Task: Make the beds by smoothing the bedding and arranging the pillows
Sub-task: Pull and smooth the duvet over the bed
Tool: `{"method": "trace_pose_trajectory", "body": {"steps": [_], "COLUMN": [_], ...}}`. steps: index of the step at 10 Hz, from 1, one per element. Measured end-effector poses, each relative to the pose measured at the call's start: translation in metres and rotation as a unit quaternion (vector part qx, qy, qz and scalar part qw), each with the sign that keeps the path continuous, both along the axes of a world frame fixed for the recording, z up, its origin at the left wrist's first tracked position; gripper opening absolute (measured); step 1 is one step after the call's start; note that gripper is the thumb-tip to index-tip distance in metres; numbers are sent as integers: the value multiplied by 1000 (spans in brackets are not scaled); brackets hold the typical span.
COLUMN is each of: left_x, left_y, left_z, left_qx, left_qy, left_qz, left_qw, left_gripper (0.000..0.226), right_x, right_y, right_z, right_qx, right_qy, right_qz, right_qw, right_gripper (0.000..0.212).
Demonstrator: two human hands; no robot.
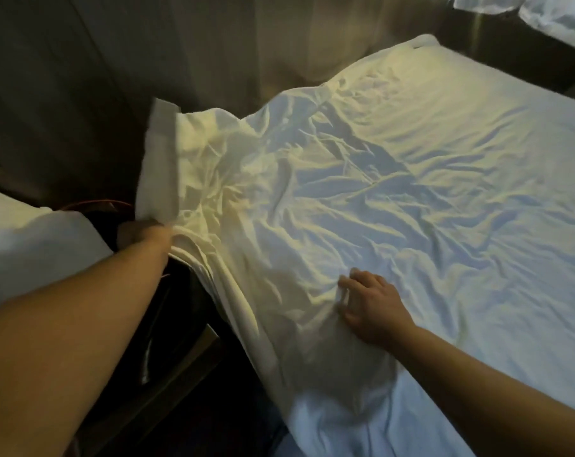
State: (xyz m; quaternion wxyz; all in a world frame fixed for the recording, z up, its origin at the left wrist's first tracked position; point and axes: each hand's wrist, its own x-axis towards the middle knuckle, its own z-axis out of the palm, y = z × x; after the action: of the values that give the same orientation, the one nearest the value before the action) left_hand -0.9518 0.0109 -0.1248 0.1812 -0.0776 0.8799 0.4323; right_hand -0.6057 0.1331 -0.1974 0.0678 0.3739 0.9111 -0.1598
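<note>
From the head view, a white sheet (395, 192) lies spread over the bed (424, 44), which fills the right and middle of the picture. The sheet is smoother toward the far corner and heavily creased in the near half. The left hand (144, 234) is out at the bed's left edge, blurred, with its fingers closed round the sheet's border. It holds the border up off the mattress, so a wide hem band (157, 159) stands up above the fist and folds of cloth hang below it. The right hand (370, 305) rests palm down on the rumpled sheet near the front edge. Its fingers are loosely spread and press into a bunch of wrinkles; whether they catch any cloth between them I cannot tell. Left of the bed, below the left forearm, sits dark furniture (167, 341) with a thin orange cord (95, 203) above it. More white bedding (32, 239) lies at the far left, and white linen (550, 11) shows in the top right corner.
</note>
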Motion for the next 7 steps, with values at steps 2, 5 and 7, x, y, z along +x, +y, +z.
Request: {"method": "trace_pose_trajectory", "body": {"steps": [2, 5, 7], "left_x": [27, -20, 4], "left_y": [-2, -17, 6], "left_z": [-3, -23, -32], "left_qx": [-122, -487, -548], "left_qy": [568, 177, 167], "left_qz": [-343, -533, -525], "left_qw": [738, 669, 629], "left_gripper": [58, 122, 102], "right_x": [-6, 12, -3], "right_y": [0, -15, 8], "right_z": [-7, -33, -35], "right_qx": [28, 34, -51], "right_qy": [12, -20, -104], "right_qz": [5, -55, -21], "right_qw": [1000, 998, 993], "right_gripper": [67, 92, 94]}}
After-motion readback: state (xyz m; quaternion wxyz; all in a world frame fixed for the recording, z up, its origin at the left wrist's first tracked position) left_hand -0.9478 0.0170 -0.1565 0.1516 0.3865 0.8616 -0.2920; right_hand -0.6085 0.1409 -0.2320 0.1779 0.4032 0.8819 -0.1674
